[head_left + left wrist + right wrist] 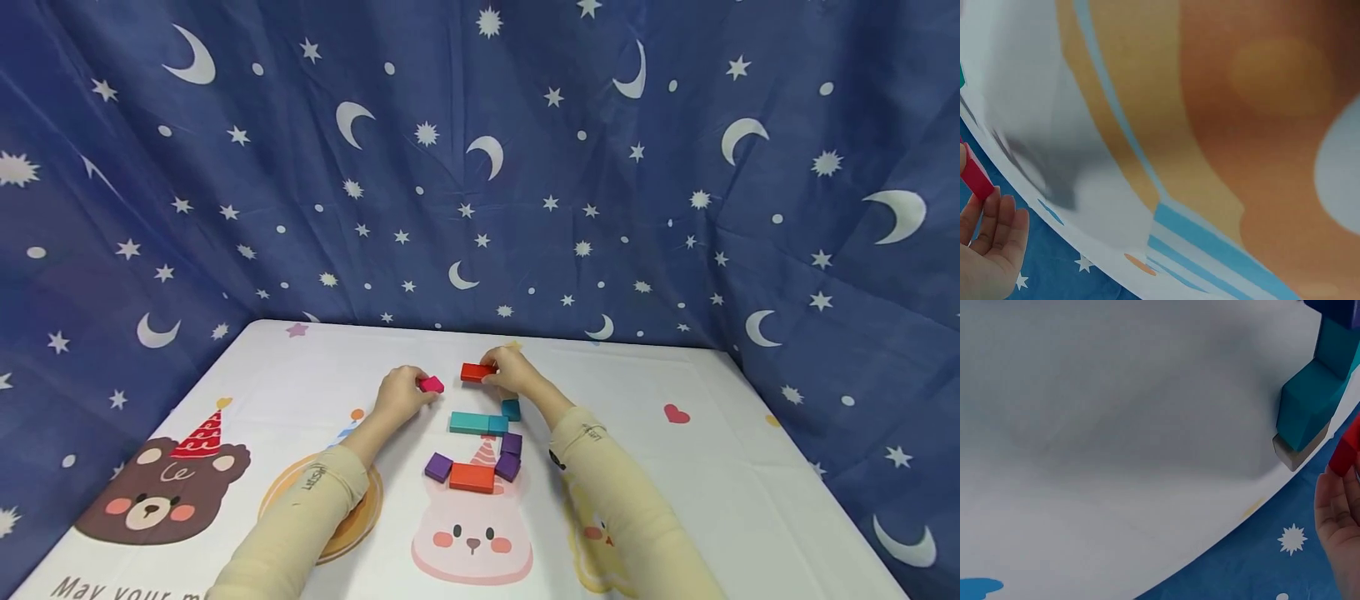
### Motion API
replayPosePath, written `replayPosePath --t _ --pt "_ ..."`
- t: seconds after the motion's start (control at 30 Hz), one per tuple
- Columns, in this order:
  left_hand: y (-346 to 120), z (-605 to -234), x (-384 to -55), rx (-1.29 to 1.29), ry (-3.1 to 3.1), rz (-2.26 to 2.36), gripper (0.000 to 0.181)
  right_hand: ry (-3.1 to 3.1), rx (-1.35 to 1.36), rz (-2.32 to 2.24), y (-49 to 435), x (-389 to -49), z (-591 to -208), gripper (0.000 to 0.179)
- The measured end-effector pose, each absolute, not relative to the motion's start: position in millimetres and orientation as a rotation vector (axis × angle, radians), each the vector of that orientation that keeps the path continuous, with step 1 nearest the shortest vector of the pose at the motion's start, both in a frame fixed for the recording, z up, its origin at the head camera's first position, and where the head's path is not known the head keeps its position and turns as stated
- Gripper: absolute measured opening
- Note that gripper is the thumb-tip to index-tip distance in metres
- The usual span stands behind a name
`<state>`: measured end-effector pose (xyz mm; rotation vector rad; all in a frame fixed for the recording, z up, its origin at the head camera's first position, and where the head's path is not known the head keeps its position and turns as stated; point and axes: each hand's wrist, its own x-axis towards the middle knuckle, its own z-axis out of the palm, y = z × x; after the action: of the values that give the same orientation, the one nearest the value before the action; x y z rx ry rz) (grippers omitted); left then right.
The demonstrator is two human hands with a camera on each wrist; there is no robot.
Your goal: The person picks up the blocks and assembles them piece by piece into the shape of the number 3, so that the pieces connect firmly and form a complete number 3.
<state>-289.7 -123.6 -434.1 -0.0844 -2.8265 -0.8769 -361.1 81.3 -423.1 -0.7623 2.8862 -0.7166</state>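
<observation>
My left hand point(397, 397) pinches a small pinkish-red block point(431, 384) between thumb and fingers; the left wrist view has the same block point(977, 178) at its left edge. To the right, my right hand point(515, 372) grips one end of a red rectangular block point(472, 372). Just nearer than that hand lies a dark teal cube point(511, 410), with a pale block point(1286, 454) against it in the right wrist view. A long turquoise block point(468, 422) meets a teal cube point(498, 426) end to end.
Closer to me, two purple cubes point(511, 444) sit in line, beside an orange-red block point(472, 477) with another purple cube point(438, 467) at its left. The white tablecloth point(645, 400) carries printed animals. A blue starry curtain point(420, 208) hangs behind the table.
</observation>
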Motion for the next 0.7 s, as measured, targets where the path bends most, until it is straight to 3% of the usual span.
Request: replayPosePath --t 0.7 --pt "-115.4 -436.1 -295.3 -0.047 -2.893 -0.897 0.035 2.832 -0.608 -0.654 78.4 -388.3 -447.3 0.025"
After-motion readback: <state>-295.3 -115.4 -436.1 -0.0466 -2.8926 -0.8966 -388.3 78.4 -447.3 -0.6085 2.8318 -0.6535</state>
